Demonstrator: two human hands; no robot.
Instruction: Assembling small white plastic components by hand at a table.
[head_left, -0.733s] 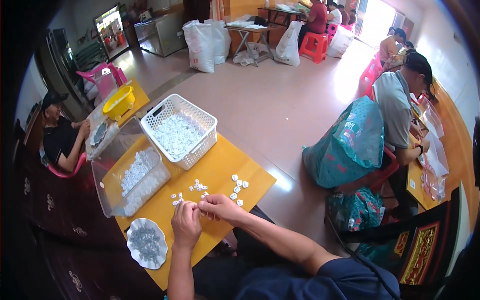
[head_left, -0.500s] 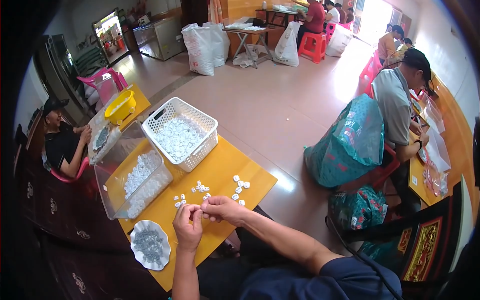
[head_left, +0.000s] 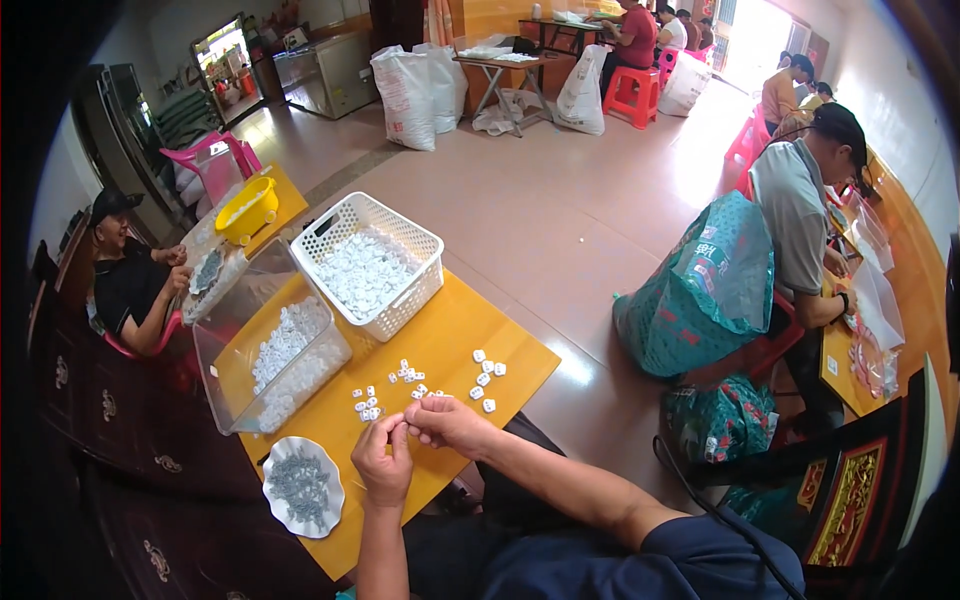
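Observation:
Over the near edge of the yellow table (head_left: 490,320), my left hand (head_left: 383,458) and my right hand (head_left: 445,424) meet fingertip to fingertip. Both pinch closed; whatever sits between the fingers is too small and covered to name. Just beyond them lie several small white pieces with dark marks (head_left: 368,408). Larger white pieces (head_left: 485,378) form a loose group farther right. To the left of my left hand stands a white wavy-rimmed dish (head_left: 335,487) holding small grey pieces (head_left: 300,488).
A clear plastic bin (head_left: 222,392) and a white perforated basket (head_left: 425,275), both with white pieces, stand on the table's far left. Co-workers sit at left and right. A big teal bag (head_left: 690,290) stands on the floor at right, and white sacks (head_left: 405,100) farther back.
The view has shifted slightly. My hands stay pinched together in nearly the same place, and more of the small white pieces show beyond them. The co-worker at left has raised a hand slightly.

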